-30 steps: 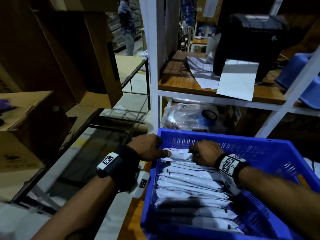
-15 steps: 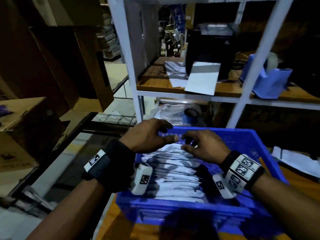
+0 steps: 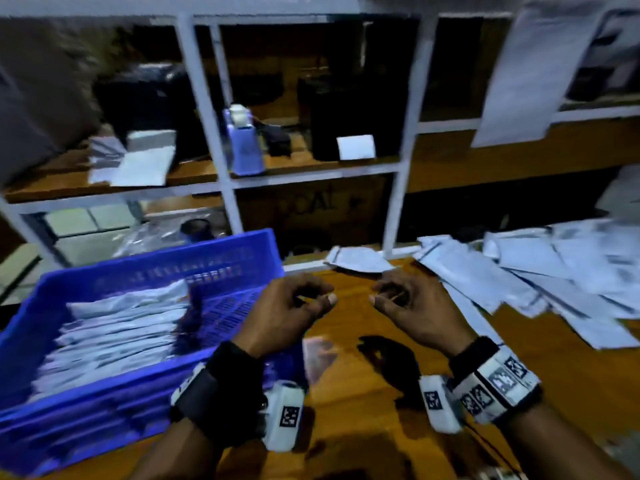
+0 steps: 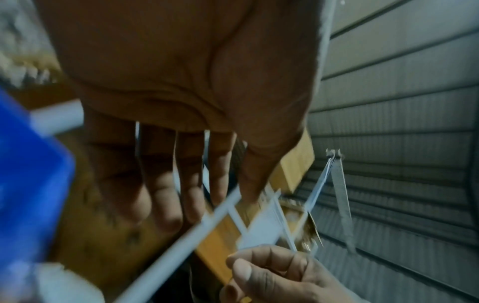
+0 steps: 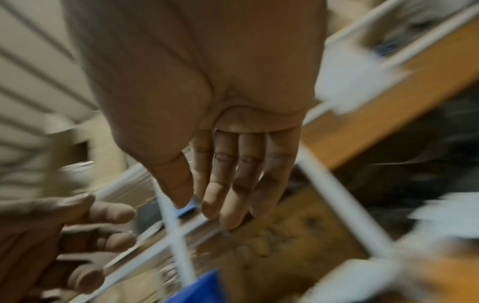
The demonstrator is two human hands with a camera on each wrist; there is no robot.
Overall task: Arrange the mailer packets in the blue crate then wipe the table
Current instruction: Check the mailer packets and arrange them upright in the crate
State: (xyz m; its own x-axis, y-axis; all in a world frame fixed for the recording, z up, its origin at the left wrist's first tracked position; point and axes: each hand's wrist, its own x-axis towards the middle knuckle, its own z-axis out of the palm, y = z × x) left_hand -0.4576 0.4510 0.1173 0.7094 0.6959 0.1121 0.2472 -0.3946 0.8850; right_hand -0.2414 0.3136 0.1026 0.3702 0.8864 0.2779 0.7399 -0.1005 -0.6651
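The blue crate (image 3: 228,258) stands on the left of the wooden table (image 3: 363,403), with a row of white mailer packets (image 3: 117,327) lying in its left half. A loose heap of mailer packets (image 3: 540,271) covers the table's right side. Both hands hover empty over the table between crate and heap. My left hand (image 3: 294,306) is just right of the crate's right wall, fingers loosely curled. My right hand (image 3: 405,303) mirrors it, near the heap's left edge. In the wrist views the left hand's fingers (image 4: 166,194) and the right hand's fingers (image 5: 233,184) hang relaxed and hold nothing.
A white metal shelf frame (image 3: 398,202) rises behind the table, with a dark printer (image 3: 346,116), a blue tape dispenser (image 3: 244,147) and papers (image 3: 138,164) on its wooden shelf. One packet (image 3: 360,261) lies at the table's back edge. A clear plastic bag (image 3: 156,233) sits behind the crate.
Both hands have let go of the packets in the crate and moved right, out over the bare table. The view has swung right, bringing the loose heap into sight.
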